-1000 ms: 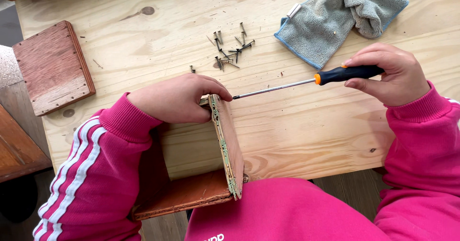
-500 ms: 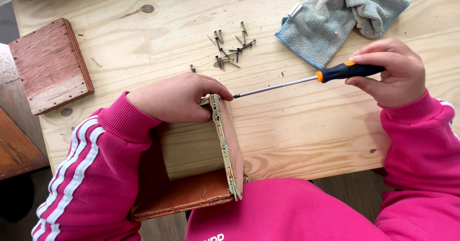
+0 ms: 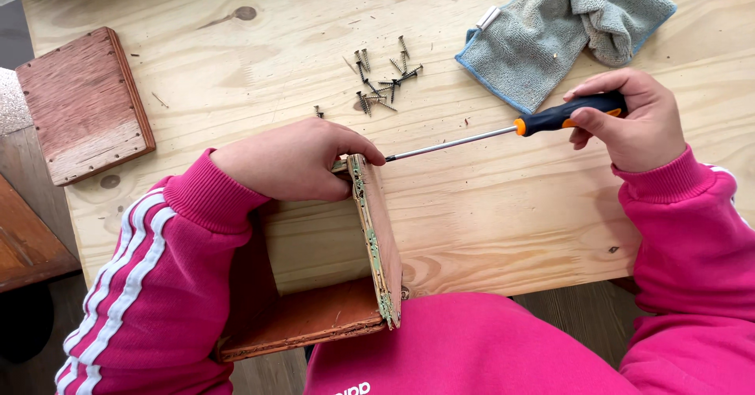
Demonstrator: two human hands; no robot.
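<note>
While the left hand (image 3: 295,159) clasps the top corner of the wooden box (image 3: 338,261), which rests at the near edge of the counter (image 3: 487,222) against the person's lap, the right hand (image 3: 629,120) is closed around the orange-and-black handle of the screwdriver (image 3: 503,132). Its long axis runs nearly level, sloping slightly down from right to left; the tip meets the box's upper right corner just beside the left fingertips (image 3: 370,155). Loose screws (image 3: 381,80) lie beyond, well apart from both hands
</note>
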